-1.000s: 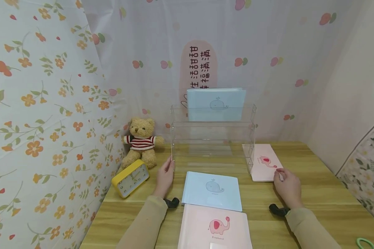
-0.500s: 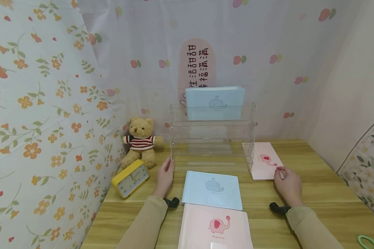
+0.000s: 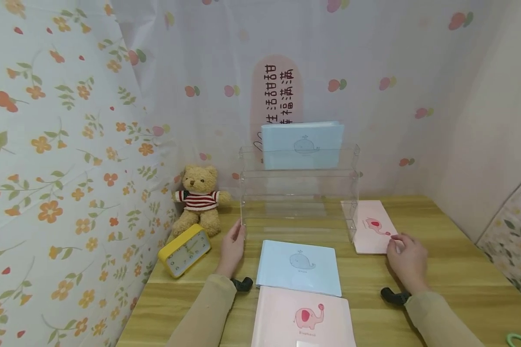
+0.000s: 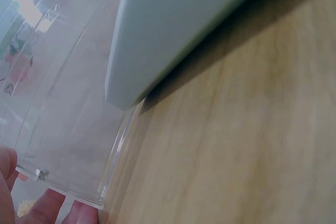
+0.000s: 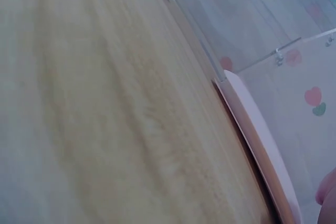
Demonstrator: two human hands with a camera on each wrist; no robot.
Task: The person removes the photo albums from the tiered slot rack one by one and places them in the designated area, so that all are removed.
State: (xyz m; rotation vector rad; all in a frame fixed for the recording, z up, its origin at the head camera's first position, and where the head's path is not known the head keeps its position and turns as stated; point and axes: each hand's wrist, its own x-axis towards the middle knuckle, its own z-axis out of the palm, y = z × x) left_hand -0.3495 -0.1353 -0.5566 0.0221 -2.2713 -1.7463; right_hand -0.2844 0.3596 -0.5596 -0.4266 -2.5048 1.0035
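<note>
A clear acrylic tiered rack (image 3: pixel 299 221) stands at mid-table. My left hand (image 3: pixel 233 248) pinches its left side panel, thumb on one face and fingers behind, as the left wrist view shows. Right of the rack lies a pink elephant booklet (image 3: pixel 375 226), partly behind the clear side panel. My right hand (image 3: pixel 409 260) holds that booklet's right edge between curled thumb and forefinger; only a bit of finger (image 5: pixel 328 190) shows in the right wrist view. A blue whale booklet (image 3: pixel 302 144) stands in the top tier.
Before the rack lies another blue whale booklet (image 3: pixel 299 267), with a pink elephant booklet (image 3: pixel 304 318) nearer me. A yellow alarm clock (image 3: pixel 184 250) and a teddy bear (image 3: pixel 200 200) stand at left. A green ring (image 3: pixel 518 340) lies at lower right.
The head view has shifted slightly. Both hands keep their places at the rack and the pink booklet.
</note>
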